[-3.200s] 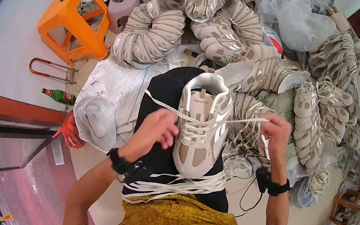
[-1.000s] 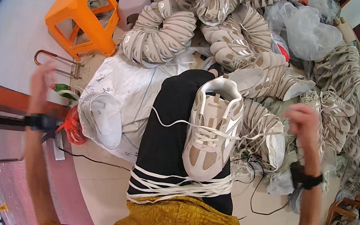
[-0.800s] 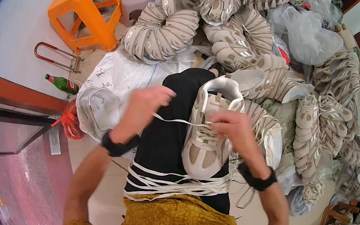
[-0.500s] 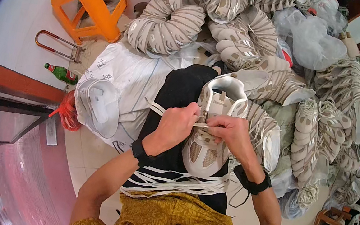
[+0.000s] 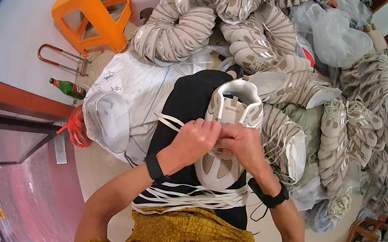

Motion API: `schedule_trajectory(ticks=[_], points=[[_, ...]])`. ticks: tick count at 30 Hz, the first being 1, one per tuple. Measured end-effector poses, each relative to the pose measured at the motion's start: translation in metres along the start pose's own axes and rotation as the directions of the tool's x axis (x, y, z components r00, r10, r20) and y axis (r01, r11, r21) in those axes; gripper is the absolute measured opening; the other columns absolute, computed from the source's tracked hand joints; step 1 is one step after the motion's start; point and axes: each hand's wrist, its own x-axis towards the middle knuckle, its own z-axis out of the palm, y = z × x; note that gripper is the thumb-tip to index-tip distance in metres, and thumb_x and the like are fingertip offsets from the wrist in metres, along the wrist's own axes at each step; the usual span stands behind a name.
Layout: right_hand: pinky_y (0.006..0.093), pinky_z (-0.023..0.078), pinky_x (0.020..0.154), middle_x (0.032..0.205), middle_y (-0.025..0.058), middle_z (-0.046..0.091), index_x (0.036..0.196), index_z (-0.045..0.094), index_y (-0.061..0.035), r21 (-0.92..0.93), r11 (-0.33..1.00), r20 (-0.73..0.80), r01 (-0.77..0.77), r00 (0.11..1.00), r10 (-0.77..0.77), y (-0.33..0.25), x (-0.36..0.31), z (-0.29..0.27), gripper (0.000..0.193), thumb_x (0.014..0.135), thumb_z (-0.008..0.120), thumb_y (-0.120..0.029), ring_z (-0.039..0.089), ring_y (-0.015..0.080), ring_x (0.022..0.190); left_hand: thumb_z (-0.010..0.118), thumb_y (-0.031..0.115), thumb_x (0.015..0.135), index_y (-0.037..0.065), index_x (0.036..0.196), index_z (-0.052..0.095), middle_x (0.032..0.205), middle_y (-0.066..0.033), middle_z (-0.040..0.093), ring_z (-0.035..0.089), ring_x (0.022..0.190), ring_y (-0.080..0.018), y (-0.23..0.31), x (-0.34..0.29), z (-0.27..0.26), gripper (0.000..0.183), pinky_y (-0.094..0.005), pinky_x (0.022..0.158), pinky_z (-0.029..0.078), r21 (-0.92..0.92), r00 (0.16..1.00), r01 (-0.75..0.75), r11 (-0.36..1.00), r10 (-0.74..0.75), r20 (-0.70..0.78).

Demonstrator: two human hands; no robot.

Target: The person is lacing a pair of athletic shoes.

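Showing at my far left, a green bottle (image 5: 68, 88) wears a red label; near it, a white sack (image 5: 145, 89) carries dark handwritten marks; my left hand (image 5: 193, 140) is bunched tight, fingertips pinched on a white lace (image 5: 169, 120) that trails over my black trouser leg (image 5: 185, 96); on that leg, toe toward me, sits a beige and white shoe (image 5: 217, 176), with tan mesh at the toe, a padded white collar and small dark printing on its tongue (image 5: 231, 112); my right hand (image 5: 245, 145) meets the left over the lacing, fingers curled close together, though I cannot tell what they grip.
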Motion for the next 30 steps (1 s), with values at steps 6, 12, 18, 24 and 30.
schedule_trajectory(ticks=[6,12,18,24,30], points=[[0.0269,0.046,0.053,0.066,0.0094,0.059,0.072,0.063,-0.0030,0.283,0.954,-0.199,0.095,0.979,-0.038,0.021,-0.016,-0.024,0.008,0.065,0.062,-0.008,0.059,0.0194,0.056,0.053,0.009,0.068,0.004,0.080,0.050,0.062,-0.0046,0.048,0.051,0.057,-0.0169,0.003,0.008,-0.009,0.014,-0.0272,0.051,0.043,0.112,0.998,-0.060,0.992,0.058,0.017],[0.0336,0.045,0.052,0.064,0.0090,0.056,0.068,0.060,-0.0056,-0.210,0.946,-0.275,0.249,0.913,-0.301,0.031,-0.022,-0.022,0.008,0.067,0.062,-0.013,0.056,0.0254,0.056,0.053,0.010,0.069,0.003,0.075,0.054,0.057,-0.0174,0.057,0.059,0.058,-0.0322,-0.013,0.033,-0.018,0.009,-0.0415,0.052,0.047,-0.063,0.844,0.182,0.981,-0.123,0.522],[0.0337,0.045,0.051,0.063,0.0103,0.056,0.068,0.060,-0.0052,-0.287,0.928,-0.302,0.238,0.897,-0.323,0.039,-0.022,-0.023,0.006,0.066,0.062,-0.011,0.056,0.0260,0.055,0.053,0.012,0.070,0.001,0.075,0.057,0.061,-0.0206,0.058,0.059,0.061,-0.0365,-0.013,0.051,-0.019,0.013,-0.0449,0.056,0.048,-0.141,0.797,0.240,0.961,-0.112,0.593],[0.0366,0.045,0.048,0.058,0.0096,0.052,0.062,0.054,-0.0055,-0.475,0.837,-0.274,0.272,0.858,-0.435,0.035,-0.015,-0.019,0.008,0.066,0.058,-0.013,0.055,0.0270,0.051,0.054,0.009,0.069,0.003,0.067,0.054,0.060,-0.0157,0.058,0.059,0.057,-0.0326,0.003,0.041,-0.016,0.006,-0.0402,0.049,0.046,0.034,0.899,0.020,0.999,-0.032,0.436],[0.0342,0.044,0.044,0.054,0.0072,0.050,0.058,0.050,-0.0057,-0.783,0.559,-0.146,0.272,0.794,-0.590,0.026,-0.015,-0.017,0.010,0.064,0.054,-0.013,0.056,0.0217,0.049,0.054,0.008,0.071,0.004,0.071,0.052,0.060,-0.0153,0.057,0.059,0.059,-0.0329,0.005,0.041,-0.015,0.006,-0.0399,0.049,0.044,-0.228,0.987,-0.132,0.965,0.148,0.058]])
